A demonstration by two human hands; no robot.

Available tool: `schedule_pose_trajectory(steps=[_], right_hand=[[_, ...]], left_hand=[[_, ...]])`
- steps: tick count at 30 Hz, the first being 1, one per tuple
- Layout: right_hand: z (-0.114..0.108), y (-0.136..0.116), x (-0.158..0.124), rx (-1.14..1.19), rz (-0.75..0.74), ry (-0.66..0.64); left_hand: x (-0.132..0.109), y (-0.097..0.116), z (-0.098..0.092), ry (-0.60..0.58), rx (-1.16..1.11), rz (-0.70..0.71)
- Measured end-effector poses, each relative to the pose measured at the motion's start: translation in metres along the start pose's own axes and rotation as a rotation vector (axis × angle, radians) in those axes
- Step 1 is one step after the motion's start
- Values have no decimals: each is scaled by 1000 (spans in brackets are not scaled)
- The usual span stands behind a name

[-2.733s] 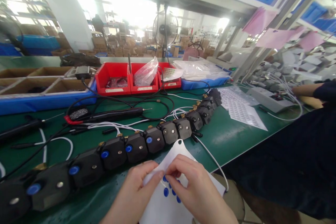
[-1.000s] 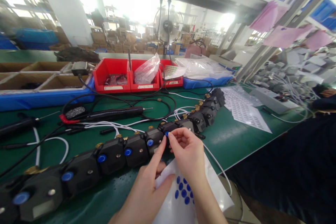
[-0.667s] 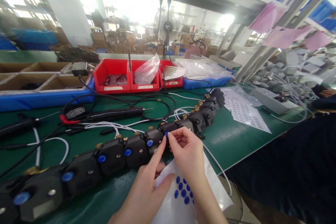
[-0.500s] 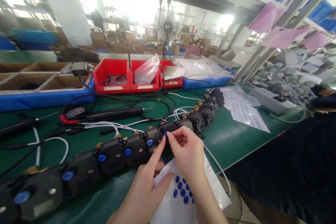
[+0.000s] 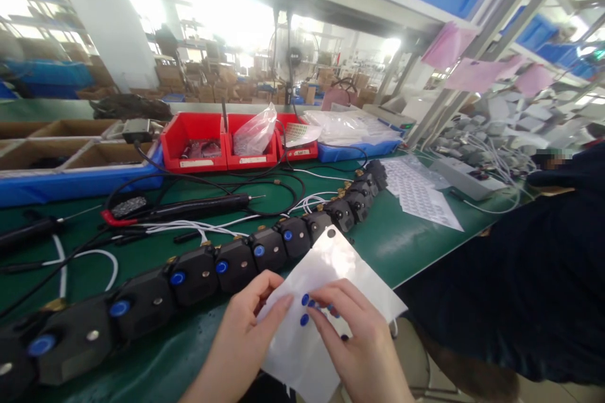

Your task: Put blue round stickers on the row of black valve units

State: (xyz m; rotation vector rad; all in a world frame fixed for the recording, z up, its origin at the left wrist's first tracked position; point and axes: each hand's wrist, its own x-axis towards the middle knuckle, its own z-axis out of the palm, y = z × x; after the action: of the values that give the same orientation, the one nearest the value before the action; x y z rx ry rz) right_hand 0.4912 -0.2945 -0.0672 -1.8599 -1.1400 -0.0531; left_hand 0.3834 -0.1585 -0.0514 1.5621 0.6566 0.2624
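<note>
Both hands have come back from the row of black units point(image 5: 265, 249) to the white sticker sheet point(image 5: 326, 289), which a moment ago lay lower while the right fingers pressed a blue dot onto one of the units. Now the left hand point(image 5: 246, 327) holds the sheet's left edge, thumb on top and fingers curled under it, clamped on the paper. The right hand point(image 5: 359, 340) lies on the sheet with thumb and forefinger tips close together at the blue dot stickers point(image 5: 305, 310); whether they have one lifted I cannot tell.

The sheet is held above the near edge of the green surface point(image 5: 416, 245), just in front of the row. Several units toward the left already carry blue dots; those farther right look bare.

The likely slip is a dot folding on itself or sticking to a fingertip as it peels, since the sheet is held by one edge and can flex. A dot could also land off-centre on its unit. The white cable point(image 5: 108, 258) and black leads point(image 5: 198, 186) behind the row could snag a reaching wrist.
</note>
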Motion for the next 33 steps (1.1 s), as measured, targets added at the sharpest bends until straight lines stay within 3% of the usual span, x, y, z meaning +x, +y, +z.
schedule_pose_trajectory(steps=[6,12,16,29,31,33], right_hand=[[6,3,-8,72,39,64],[-5,9,-1,229,325,-138],[-7,16,3,328,439,-185],[-13,25,13,438,548,-252],[-19,25,20,508,565,-226],[-23,25,32,590,544,-117]], left_hand=[[0,4,7,-16,32,-9],[1,0,7,-74,55,23],[2,4,6,-94,89,28],[17,5,13,-136,110,-8],[18,3,14,-118,157,22],[19,1,17,-99,232,58]])
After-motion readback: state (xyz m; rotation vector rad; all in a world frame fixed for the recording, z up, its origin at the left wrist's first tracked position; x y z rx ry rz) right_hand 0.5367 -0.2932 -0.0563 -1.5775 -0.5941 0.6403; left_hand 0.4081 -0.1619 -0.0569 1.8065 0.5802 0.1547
